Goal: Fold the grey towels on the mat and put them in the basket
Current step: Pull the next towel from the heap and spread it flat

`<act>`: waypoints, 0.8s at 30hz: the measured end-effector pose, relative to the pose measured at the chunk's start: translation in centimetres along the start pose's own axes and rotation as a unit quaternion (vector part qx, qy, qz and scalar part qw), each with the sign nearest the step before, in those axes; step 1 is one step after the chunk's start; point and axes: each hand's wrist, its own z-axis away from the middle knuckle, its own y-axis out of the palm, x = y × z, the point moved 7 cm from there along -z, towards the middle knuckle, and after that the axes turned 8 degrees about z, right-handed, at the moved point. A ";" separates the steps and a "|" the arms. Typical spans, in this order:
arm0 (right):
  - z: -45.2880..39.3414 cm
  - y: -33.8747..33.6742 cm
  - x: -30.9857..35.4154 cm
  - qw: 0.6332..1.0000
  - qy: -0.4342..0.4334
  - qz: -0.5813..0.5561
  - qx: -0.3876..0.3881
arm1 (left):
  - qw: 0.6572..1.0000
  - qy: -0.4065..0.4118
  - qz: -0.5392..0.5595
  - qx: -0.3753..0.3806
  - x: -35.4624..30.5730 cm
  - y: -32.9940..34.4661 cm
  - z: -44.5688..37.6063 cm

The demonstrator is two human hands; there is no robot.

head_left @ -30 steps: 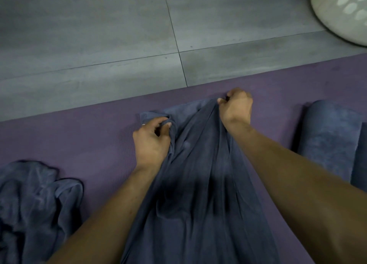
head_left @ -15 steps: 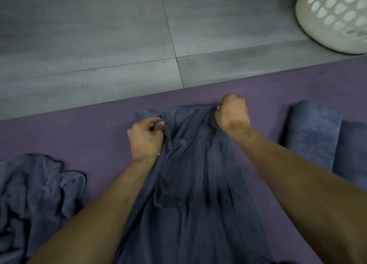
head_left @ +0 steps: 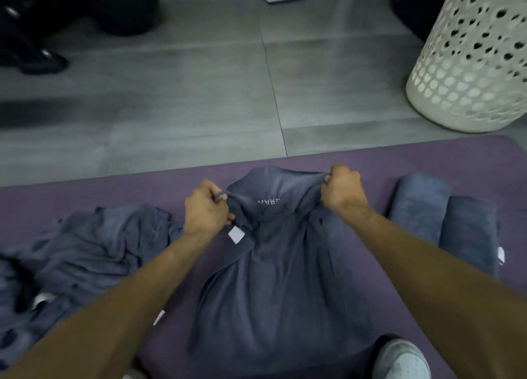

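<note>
a crumpled heap of grey towels (head_left: 85, 253) is seen at the left of a purple mat (head_left: 114, 196). in the middle, a grey towel (head_left: 285, 279) is spread toward the near edge, its far edge lifted. one far corner is pinched in the curled fingers of the left hand (head_left: 206, 212), beside a small white tag (head_left: 236, 234); the other is gripped in the closed right hand (head_left: 340, 189). to the right, two folded grey towels (head_left: 445, 219) are laid side by side, touching. far right, on the tiled floor (head_left: 199, 99), a white perforated basket (head_left: 470, 65) is stood just beyond the mat.
</note>
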 end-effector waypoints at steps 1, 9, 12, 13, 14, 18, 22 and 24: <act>1.0 -1.8 0.7 1.000 -0.004 0.013 -0.001 | 1.000 -0.001 -0.019 0.016 -1.4 -1.0 1.1; 13.7 -16.8 2.3 0.996 -0.023 -0.066 -0.051 | 0.993 0.037 -0.110 -0.010 -11.9 -12.3 12.1; 18.8 -21.2 1.1 0.977 -0.040 -0.147 -0.147 | 0.988 0.099 -0.115 -0.026 -15.0 -14.8 16.4; 20.4 -21.9 0.8 0.980 -0.044 -0.138 -0.140 | 0.986 0.110 -0.127 -0.009 -15.4 -15.2 17.9; 21.8 -22.0 0.5 0.985 -0.048 -0.120 -0.119 | 0.984 0.121 -0.129 -0.017 -15.4 -16.1 19.5; 26.5 -24.4 -1.5 0.973 -0.023 -0.156 -0.170 | 0.985 0.115 -0.032 -0.126 -14.2 -20.2 23.1; 30.4 -27.6 -1.9 0.961 -0.036 -0.189 -0.198 | 0.981 0.115 0.043 -0.148 -15.2 -22.0 26.4; 31.4 -28.1 -2.3 0.952 -0.027 -0.223 -0.206 | 0.980 0.119 0.065 -0.143 -15.3 -22.2 27.5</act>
